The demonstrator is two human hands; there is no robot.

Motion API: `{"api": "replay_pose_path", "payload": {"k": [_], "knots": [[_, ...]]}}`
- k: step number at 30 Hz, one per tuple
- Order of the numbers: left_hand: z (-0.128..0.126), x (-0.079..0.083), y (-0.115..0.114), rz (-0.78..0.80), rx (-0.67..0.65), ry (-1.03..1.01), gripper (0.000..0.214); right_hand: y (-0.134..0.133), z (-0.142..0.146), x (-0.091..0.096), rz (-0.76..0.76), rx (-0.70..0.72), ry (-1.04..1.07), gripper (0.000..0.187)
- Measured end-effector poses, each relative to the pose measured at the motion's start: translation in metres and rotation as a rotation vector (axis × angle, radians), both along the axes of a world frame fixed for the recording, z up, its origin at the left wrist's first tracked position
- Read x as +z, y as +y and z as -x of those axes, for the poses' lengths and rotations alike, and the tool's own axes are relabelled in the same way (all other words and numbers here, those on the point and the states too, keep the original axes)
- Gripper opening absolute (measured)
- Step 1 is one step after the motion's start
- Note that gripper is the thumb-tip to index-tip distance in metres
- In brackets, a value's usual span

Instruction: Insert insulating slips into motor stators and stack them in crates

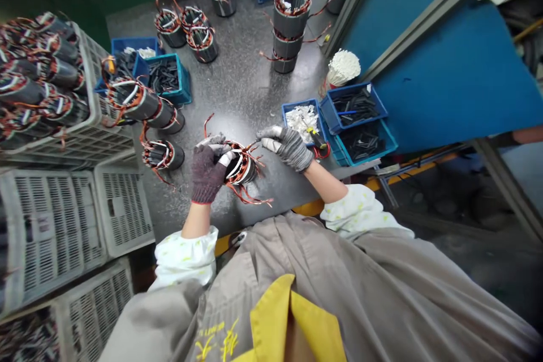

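Note:
In front of me on the grey table sits a motor stator [246, 172] with copper windings, white ties and loose red-brown wire leads. My left hand [208, 168], in a dark glove with pale fingertips, grips its left rim with the thumb over the windings. On the other side, my right hand [287, 146], in a grey striped glove, pinches at the stator's upper right edge. A thin dark bit shows at its fingertips; I cannot make out whether it is a wire lead or a sleeve. Loose leads [250, 198] hang toward the table's front edge.
Right of my hands are a blue bin of white pieces [302, 119], yellow-black cutters [316, 137] and stacked bins of black strips [356, 107]. More stators stand left [163, 155] and in a tall stack [291, 28]. A loaded crate [87, 68] flanks the table's left.

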State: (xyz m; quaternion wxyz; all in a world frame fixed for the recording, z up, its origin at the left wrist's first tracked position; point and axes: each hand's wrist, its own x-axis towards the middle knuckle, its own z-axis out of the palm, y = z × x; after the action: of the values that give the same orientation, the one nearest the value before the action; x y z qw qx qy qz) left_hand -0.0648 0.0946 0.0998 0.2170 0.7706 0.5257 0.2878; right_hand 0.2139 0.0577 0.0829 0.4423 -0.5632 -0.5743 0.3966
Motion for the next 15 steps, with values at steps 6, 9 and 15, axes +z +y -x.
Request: {"api": "replay_pose_path", "payload": {"k": [6, 9, 15], "knots": [[-0.002, 0.000, 0.001, 0.001, -0.030, 0.016, 0.014, 0.008, 0.003, 0.020, 0.028, 0.152, -0.139, 0.017], [-0.003, 0.001, 0.003, -0.012, -0.077, 0.049, 0.020, 0.017, 0.019, 0.020, 0.028, 0.288, -0.185, 0.017], [0.003, 0.001, 0.016, -0.063, -0.137, 0.212, 0.029, -0.006, 0.011, -0.015, 0.128, 0.003, 0.007, 0.047]]}}
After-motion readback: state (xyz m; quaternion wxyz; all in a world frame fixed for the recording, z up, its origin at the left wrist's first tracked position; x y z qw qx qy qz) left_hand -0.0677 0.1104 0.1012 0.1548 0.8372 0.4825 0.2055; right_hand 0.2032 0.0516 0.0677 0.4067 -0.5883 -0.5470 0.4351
